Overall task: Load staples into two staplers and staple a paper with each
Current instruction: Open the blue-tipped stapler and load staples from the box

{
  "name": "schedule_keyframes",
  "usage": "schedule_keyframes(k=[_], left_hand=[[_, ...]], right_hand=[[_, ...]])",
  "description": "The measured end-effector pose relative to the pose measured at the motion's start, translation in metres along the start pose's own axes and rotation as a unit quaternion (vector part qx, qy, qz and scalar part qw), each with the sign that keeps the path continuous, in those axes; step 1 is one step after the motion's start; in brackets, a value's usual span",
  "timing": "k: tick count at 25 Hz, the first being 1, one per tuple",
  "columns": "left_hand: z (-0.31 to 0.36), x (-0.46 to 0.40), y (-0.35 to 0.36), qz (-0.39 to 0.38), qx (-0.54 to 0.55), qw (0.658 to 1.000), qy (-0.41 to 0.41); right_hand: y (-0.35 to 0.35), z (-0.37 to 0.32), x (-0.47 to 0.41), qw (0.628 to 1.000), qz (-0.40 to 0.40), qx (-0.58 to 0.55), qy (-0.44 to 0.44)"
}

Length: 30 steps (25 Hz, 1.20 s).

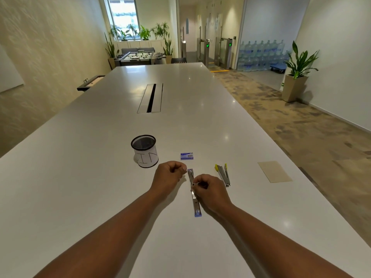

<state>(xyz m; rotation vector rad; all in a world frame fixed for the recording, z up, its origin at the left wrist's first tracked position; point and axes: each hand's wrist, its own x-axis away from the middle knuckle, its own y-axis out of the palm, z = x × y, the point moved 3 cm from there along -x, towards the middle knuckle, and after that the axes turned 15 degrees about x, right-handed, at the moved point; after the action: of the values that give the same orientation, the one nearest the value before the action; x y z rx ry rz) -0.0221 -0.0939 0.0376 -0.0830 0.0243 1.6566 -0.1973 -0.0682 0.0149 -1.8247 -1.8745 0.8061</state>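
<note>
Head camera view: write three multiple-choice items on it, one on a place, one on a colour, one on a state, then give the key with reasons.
1. Where does the small blue staple box lie?
A. Inside the black mesh cup
B. On the white table, beyond the hands
C. On the tan paper sheet

2. What colour are the tips of the stapler lying untouched to the right?
A. Yellow
B. Red
C. Green

3. How does the blue-ended metal stapler lie under the hands?
A. Closed
B. Unfolded flat in one long line
C. Standing upright

Key: B, the box sits on bare table between the black mesh cup and the tan paper sheet. A, the yellow-tipped stapler shows yellow on both ends. B, its two halves stretch out flat while the right hand pinches its middle and the left hand rests by its far end.
</note>
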Motion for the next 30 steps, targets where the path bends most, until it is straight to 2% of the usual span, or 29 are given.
schedule_keyframes(k=[7,13,20,30], left_hand=[[-0.003,-0.005,0.013,-0.033,-0.09,0.995,0.0],[0.0,-0.017,0.017,-0.09,-0.216,0.972,0.022],[0.009,-0.024,0.021,-0.132,-0.261,0.956,0.018],[0.005,-0.027,0.018,-0.137,-0.273,0.952,0.006]], right_hand=[[0.006,0.006,0.0,0.998,0.015,0.04,-0.034],[0.01,0.011,-0.003,0.998,0.017,0.033,-0.042],[0.011,0.011,-0.004,0.998,0.015,0.028,-0.045],[0.011,0.011,-0.005,0.999,0.017,0.026,-0.035]])
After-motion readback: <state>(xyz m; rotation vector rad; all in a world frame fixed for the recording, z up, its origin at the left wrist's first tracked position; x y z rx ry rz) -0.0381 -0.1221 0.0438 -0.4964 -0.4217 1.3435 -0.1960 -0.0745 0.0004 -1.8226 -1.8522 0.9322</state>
